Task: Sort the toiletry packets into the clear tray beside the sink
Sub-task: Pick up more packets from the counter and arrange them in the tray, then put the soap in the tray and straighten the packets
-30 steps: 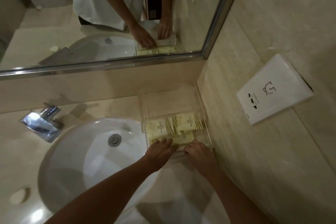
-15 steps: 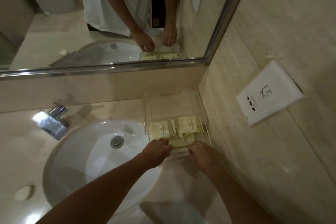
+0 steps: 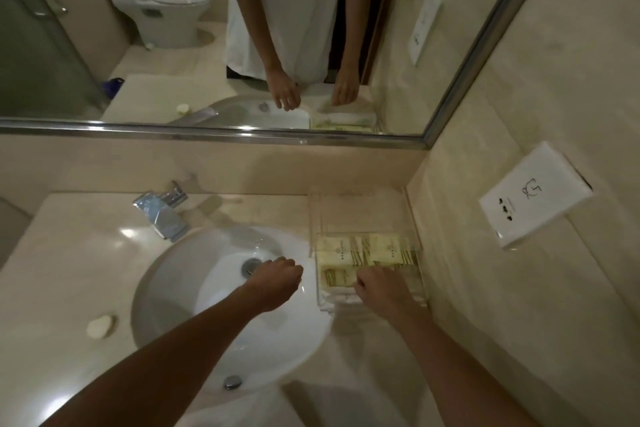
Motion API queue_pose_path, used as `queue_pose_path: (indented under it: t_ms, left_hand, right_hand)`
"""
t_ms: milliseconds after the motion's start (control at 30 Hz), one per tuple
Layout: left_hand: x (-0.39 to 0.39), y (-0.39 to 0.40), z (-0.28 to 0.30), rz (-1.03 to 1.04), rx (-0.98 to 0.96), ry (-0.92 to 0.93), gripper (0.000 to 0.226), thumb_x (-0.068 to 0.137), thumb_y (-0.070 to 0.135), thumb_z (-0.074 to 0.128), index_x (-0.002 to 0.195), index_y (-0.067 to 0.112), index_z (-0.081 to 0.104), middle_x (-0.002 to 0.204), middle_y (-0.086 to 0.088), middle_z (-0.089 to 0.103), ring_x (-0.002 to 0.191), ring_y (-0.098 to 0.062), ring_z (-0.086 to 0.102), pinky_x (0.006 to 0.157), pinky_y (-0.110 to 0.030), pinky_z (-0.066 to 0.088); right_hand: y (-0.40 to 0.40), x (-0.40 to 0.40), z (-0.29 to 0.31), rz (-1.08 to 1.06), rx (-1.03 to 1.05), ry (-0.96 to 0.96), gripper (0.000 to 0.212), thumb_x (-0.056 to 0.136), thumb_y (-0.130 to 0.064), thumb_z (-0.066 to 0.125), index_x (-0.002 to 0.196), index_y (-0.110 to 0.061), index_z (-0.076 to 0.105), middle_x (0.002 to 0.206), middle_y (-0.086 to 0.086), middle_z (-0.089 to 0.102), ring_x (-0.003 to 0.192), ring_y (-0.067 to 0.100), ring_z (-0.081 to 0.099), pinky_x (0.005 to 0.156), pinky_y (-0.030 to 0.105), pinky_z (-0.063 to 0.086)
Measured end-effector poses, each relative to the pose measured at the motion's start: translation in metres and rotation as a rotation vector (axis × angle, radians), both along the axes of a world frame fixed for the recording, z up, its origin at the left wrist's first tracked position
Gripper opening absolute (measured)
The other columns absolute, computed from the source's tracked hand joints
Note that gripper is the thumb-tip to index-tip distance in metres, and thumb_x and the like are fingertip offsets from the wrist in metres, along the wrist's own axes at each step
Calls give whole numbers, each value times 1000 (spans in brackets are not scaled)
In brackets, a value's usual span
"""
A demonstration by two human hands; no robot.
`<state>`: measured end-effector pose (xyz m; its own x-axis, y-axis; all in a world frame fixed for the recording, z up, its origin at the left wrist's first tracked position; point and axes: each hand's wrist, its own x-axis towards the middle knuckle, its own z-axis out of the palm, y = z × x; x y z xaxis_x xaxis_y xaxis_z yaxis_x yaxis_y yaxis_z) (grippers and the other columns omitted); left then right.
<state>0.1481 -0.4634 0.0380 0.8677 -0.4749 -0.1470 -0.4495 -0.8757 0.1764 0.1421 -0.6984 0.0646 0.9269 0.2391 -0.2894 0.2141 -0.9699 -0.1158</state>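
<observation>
The clear tray stands on the counter right of the sink, against the side wall. Several pale yellow toiletry packets lie side by side in its front half, with white packets at the very front edge. The tray's back half holds nothing. My right hand rests over the front packets, its fingertips hidden under it. My left hand hovers over the sink bowl left of the tray, fingers loosely curled and holding nothing; the mirror shows them apart.
A white sink basin with a chrome tap fills the counter's middle. A small soap bar lies at its left. A white holder juts from the right wall. The mirror runs along the back.
My left hand has pulled away from the tray's front to the left, over the sink bowl. My right hand stays at the tray's front. The camera has tilted up and back.
</observation>
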Motion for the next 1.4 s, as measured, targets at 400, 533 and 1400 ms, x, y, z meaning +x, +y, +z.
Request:
queue_pose_path:
  t_ms: [400,533,1400]
  left_hand:
    - [-54,119,5,239,-89,51,24,96,24,40,102,10,60,101,-11,64,90,-27,58,72,-36,44]
    - [-70,167,6,295,-56,97,21,94,28,46,95,11,59,99,-9,63,91,-26,58,74,-35,44]
    - [-135,395,-37,514,-56,307,51,82,32,64,124,16,39,120,-8,50,108,-28,50,80,-39,47]
  right_hand:
    - [123,-18,19,151,10,-24,25,93,-33,45,89,-15,61,93,7,65,87,27,65,72,33,47]
    - [173,-26,20,193,-8,-6,25,95,-31,43,94,-13,61,95,8,63,86,26,63,68,31,41]
    - [474,-76,-61,194,100,246,53,89,-21,58,138,-20,36,135,9,42,121,30,47,95,38,43]
